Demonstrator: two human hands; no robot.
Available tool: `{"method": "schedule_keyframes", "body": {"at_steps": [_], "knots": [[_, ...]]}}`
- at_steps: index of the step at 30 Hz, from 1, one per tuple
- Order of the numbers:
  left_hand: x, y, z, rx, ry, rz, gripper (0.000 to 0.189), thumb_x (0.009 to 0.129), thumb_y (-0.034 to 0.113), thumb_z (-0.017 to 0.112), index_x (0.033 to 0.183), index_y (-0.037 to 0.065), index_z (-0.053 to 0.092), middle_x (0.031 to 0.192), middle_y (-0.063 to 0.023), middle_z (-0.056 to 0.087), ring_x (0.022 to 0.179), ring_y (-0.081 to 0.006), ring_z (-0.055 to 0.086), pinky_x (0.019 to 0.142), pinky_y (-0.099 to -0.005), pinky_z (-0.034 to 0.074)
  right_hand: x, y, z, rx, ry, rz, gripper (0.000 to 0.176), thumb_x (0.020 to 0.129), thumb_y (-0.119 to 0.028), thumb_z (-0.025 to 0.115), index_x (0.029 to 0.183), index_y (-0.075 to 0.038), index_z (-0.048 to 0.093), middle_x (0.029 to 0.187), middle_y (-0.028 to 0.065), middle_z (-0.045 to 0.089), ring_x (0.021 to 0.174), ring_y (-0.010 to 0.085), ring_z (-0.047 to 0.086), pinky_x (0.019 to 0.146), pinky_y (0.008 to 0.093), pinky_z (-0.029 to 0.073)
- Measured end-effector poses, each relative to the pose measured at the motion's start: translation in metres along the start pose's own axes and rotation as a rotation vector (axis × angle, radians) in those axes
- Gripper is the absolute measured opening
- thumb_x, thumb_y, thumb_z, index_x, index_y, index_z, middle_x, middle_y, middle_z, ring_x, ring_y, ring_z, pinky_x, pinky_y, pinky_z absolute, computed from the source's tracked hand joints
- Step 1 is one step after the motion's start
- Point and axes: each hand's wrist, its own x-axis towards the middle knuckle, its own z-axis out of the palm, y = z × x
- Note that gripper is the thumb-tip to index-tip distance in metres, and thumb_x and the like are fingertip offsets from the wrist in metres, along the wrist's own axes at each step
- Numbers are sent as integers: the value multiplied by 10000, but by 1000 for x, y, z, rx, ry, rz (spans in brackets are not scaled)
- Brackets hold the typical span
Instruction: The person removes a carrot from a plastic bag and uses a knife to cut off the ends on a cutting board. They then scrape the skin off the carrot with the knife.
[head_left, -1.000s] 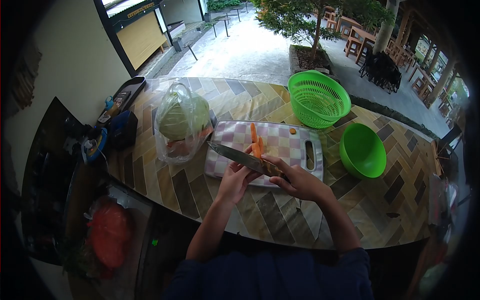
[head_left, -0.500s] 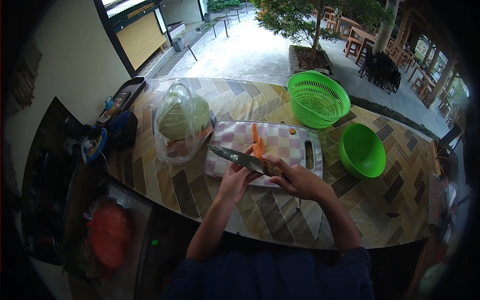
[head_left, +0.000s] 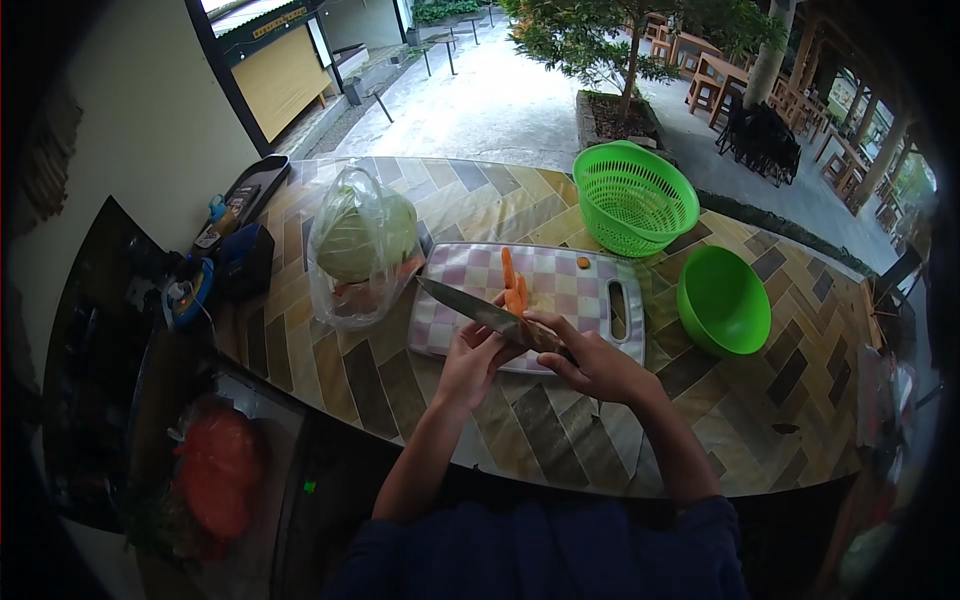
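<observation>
My right hand (head_left: 595, 365) grips a kitchen knife (head_left: 470, 307) by its handle. The blade slants up and left across my left hand (head_left: 472, 362). My left fingers are closed around a carrot (head_left: 515, 298), partly hidden behind the blade, over the near part of the cutting board (head_left: 455, 270). Beyond it, a thin orange carrot piece (head_left: 508, 262) points away from me on the board. A small round carrot end (head_left: 583, 263) lies near the board's far right corner, above the handle slot.
A cabbage (head_left: 365, 238) in a clear plastic bag (head_left: 335, 300) stands left of the board. At the right are a green colander (head_left: 640, 245) and a green bowl (head_left: 725, 300). A dark tray (head_left: 258, 185) sits far left. Below the table edge hangs a red bag (head_left: 222, 470).
The knife blade has tilted slightly, its tip now a little higher. Both hands stay in nearly the same place, and the carrot has barely shifted.
</observation>
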Motion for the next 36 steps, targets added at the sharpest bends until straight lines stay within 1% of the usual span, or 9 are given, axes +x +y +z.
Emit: {"method": "schedule_keyframes", "body": {"at_steps": [2,5,11,14,20,26,29,32,36], "knots": [[0,1,1,0,-6,-4,483,914,42,504,1367,22,340,1223,-132,535,1036,-228,598,884,-362,520,-1,-10,-7,7,-29,35,556,934,-251,506,1406,-225,213,736,175,623,651,347,607,648,403,441],[0,1,0,-5,-18,0,487,913,44,507,1369,24,337,1231,-130,531,1043,-224,594,886,-361,519,-1,-13,-12,34,-89,72,538,938,-321,490,1389,-219,214,780,236,602,794,420,608,704,445,440],[-1,-1,0,-1,-26,17,494,914,49,511,1373,24,329,1240,-131,524,1050,-223,590,891,-360,515,-2,-14,-10,-15,-63,36,526,940,-325,484,1382,-214,220,734,224,594,747,406,610,671,438,438],[-1,-1,0,10,-27,19,495,915,48,507,1375,24,325,1243,-130,522,1052,-224,588,893,-365,514,-2,-11,-7,-49,-29,48,552,931,-275,511,1400,-245,221,677,180,591,642,367,608,610,421,435],[-2,-1,4,9,-4,14,477,919,32,491,1370,19,337,1221,-137,528,1037,-230,592,899,-380,513,-1,-12,-6,-24,-10,41,536,928,-262,517,1384,-246,237,668,175,586,622,354,607,593,421,435],[-3,1,3,-22,-36,14,463,921,6,465,1366,6,338,1212,-145,524,1048,-237,583,913,-387,508,-1,-11,-7,65,-21,26,531,929,-260,513,1384,-239,239,707,180,603,669,350,614,645,419,440],[-3,3,4,-21,-55,15,465,920,1,461,1368,5,335,1208,-144,525,1049,-237,582,915,-386,506,-1,-14,-10,48,-28,21,503,940,-333,487,1361,-220,237,727,184,590,740,378,612,675,418,437],[-3,4,4,-1,-63,12,467,919,-1,459,1369,4,332,1211,-142,524,1050,-233,581,916,-385,504,-1,-10,-8,33,-3,-25,503,942,-334,483,1363,-219,232,714,178,576,713,362,604,670,408,435],[-4,3,5,12,-58,8,474,915,-4,462,1371,4,330,1210,-140,525,1052,-228,580,918,-376,502,-1,-12,-10,44,-49,67,506,941,-259,488,1379,-223,237,854,197,623,793,359,622,730,423,447]]}}
